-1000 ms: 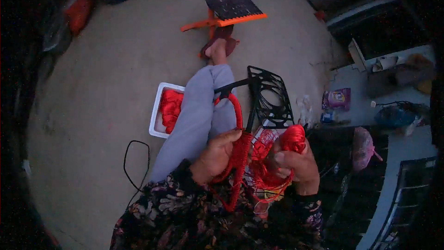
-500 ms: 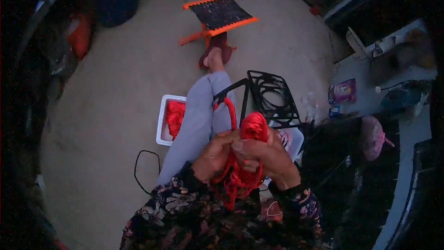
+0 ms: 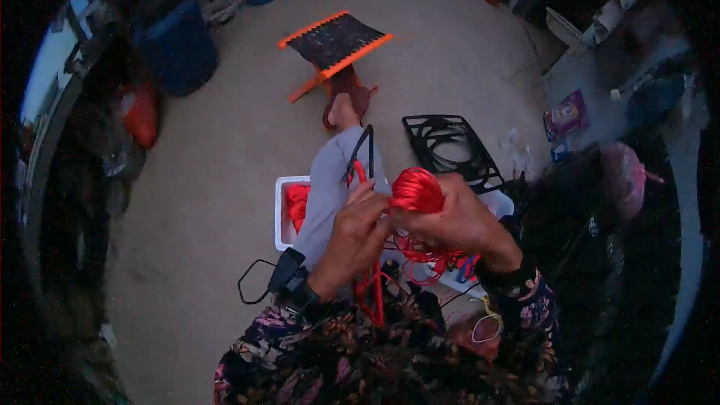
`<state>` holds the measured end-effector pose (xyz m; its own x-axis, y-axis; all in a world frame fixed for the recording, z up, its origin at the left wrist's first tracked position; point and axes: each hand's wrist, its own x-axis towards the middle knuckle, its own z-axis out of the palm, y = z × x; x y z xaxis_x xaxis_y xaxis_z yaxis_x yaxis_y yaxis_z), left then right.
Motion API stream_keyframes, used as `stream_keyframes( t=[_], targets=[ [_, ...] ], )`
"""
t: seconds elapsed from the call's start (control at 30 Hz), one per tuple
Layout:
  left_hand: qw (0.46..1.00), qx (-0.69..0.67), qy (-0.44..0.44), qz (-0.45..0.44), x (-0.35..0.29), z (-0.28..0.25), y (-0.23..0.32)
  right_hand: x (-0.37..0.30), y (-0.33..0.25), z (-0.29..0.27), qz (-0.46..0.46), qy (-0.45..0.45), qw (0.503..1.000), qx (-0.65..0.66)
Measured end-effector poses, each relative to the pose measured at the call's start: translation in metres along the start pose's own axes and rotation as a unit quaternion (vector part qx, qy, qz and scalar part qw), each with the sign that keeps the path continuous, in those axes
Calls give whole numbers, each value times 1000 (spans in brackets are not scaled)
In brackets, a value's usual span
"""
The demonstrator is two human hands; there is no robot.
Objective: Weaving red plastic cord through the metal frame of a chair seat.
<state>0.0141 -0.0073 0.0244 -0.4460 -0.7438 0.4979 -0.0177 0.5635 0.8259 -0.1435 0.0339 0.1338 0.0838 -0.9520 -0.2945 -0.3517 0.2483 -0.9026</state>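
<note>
My right hand (image 3: 469, 217) is closed around a bundle of shiny red cord (image 3: 417, 191), whose rounded end sticks out toward the left. Looser strands hang below that hand. Close beside it, my left hand (image 3: 352, 236) is closed on a thin black frame (image 3: 370, 151) partly wrapped in red cord. The frame's bare black corner rises past the left fingertips, above my outstretched leg. More of the red-wrapped part (image 3: 377, 300) shows below, against my patterned top. The spot where the fingers of both hands meet the cord is partly hidden.
A white tub (image 3: 280, 214) with red cord stands left of my leg. To the right lies a black openwork rack (image 3: 454, 151) by another white container (image 3: 501, 204). An orange folding stool (image 3: 335, 41) stands ahead, and a blue bin (image 3: 178, 49) farther left.
My right hand has moved right with the cord bundle, and the hands have drawn slightly apart. The black frame is tilted differently. The whole view has shifted.
</note>
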Motion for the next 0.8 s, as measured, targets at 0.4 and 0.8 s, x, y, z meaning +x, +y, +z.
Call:
stream_keyframes(
  t=[0.4,0.8],
  targets=[
    [988,-17,-101,-115,17,7,18,-54,92,-128,-307,346,689,558],
    [985,-29,-104,-133,22,13,27,-62,145,-136,-268,360,644,619]
  ],
)
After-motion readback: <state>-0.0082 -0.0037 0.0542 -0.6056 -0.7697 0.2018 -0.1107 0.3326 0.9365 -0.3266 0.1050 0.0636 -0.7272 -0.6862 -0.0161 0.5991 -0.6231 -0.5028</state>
